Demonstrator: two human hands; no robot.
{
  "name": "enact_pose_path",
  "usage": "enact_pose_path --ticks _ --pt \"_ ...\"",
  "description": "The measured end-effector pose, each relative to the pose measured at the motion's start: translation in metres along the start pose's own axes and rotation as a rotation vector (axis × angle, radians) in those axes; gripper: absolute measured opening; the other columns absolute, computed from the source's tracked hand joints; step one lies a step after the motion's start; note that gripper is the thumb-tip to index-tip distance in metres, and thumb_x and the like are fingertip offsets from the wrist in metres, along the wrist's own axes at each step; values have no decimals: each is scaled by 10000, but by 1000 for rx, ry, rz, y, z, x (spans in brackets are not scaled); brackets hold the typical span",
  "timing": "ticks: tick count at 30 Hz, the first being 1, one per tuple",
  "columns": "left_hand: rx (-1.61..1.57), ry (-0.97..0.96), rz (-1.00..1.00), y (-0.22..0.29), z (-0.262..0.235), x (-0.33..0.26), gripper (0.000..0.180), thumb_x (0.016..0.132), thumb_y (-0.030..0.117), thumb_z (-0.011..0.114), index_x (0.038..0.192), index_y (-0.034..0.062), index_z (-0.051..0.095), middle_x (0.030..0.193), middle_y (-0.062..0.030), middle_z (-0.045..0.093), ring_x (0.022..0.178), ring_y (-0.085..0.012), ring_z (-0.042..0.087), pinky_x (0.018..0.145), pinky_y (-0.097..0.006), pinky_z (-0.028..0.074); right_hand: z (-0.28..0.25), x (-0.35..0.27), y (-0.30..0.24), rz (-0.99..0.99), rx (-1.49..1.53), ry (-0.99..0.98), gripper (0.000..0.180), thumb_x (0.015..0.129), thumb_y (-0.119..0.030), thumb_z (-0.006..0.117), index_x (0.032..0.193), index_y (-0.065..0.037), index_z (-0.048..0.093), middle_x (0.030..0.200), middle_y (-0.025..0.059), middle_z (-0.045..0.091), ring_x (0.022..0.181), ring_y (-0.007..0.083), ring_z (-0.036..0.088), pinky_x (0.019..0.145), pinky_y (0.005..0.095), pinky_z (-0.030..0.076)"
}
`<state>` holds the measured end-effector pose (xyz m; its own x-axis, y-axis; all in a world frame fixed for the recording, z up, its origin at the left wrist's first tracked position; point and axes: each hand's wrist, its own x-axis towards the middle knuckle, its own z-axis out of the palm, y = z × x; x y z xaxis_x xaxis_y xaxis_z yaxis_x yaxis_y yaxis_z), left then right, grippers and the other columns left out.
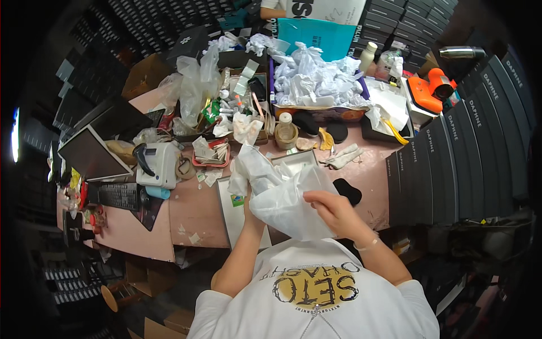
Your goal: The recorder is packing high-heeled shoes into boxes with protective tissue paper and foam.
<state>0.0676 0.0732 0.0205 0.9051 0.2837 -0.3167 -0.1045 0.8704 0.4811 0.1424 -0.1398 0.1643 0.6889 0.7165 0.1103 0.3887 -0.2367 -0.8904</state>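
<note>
A crumpled bundle of thin white wrapping paper (288,198) is held up in front of my chest. My right hand (336,213) pinches the paper's right edge between thumb and fingers. On the other side, my left hand (250,208) holds the bundle from the left and below, its fingers mostly covered by the paper. Whether anything is wrapped inside cannot be seen. Under the bundle lies an open, pale-lined shoe box (230,213), partly covered by it. A black flat, sole-shaped piece (347,192) lies just beyond my right hand.
Dark shoe boxes (451,164) are stacked at the right. A purple-edged carton (322,114) of crumpled paper stands at the back, beside a jar (286,133). At the left are a white label printer (158,165), a monitor (95,153) and a keyboard (118,195). A red tray (212,153) sits nearer.
</note>
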Motion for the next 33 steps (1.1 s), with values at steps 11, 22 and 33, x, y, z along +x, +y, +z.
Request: enact_pose_path --ticks 11,22,33 --pt "384 278 287 -16 22 -27 566 974 421 432 1392 54 329 1344 -120 449 1193 -247 496 988 -391 427 66 -2 33 -44 199 -209 428 770 -198 693 1154 -36 593 1068 162 646 967 334 627 846 377 481" --pt "-85 256 290 87 23 19 457 982 411 403 1298 86 468 1280 -77 531 1185 -257 505 1022 -409 401 31 -22 64 -145 -236 -113 492 756 -152 696 1211 -60 534 1242 149 546 1063 341 571 868 411 475" --pt "2123 -243 501 6 -47 28 331 929 311 523 834 20 647 870 -178 605 838 -356 570 738 -418 445 -65 -45 47 138 -689 -61 556 693 -44 679 1218 -110 511 1193 113 562 967 346 597 781 412 507"
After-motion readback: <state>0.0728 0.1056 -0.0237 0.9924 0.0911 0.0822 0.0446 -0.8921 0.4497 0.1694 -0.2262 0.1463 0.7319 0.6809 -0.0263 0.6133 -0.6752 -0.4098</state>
